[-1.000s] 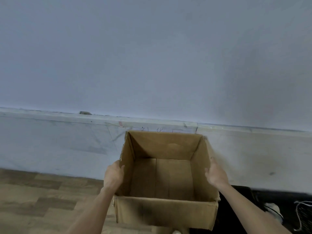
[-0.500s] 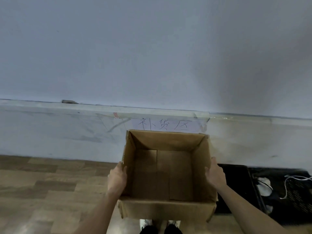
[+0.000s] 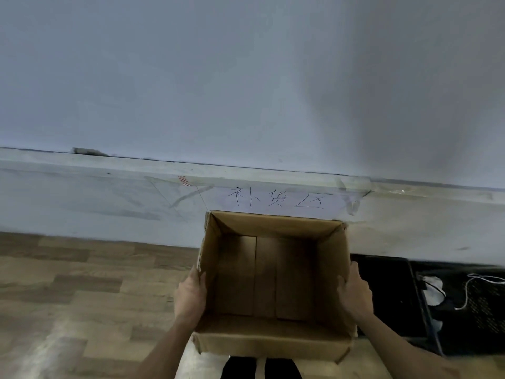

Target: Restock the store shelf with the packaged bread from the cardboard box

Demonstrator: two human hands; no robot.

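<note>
I judge this step to be setting the empty box (image 3: 273, 277) down by the wall under the paper sign (image 3: 278, 199), so I'd lower it level and let the base meet the floor (image 3: 82, 283) before letting go. My left hand (image 3: 190, 295) and right hand (image 3: 355, 295) press flat against its opposite side walls, arms reaching forward and down; no bread shows inside.

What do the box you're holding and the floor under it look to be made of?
Cardboard box: brown corrugated cardboard, matte, with creased flaps and frayed, dented edges. Both hands hold its sides.
Floor: wood-look planks in mixed browns, slight sheen; whether laminate or real wood I cannot tell.
</note>
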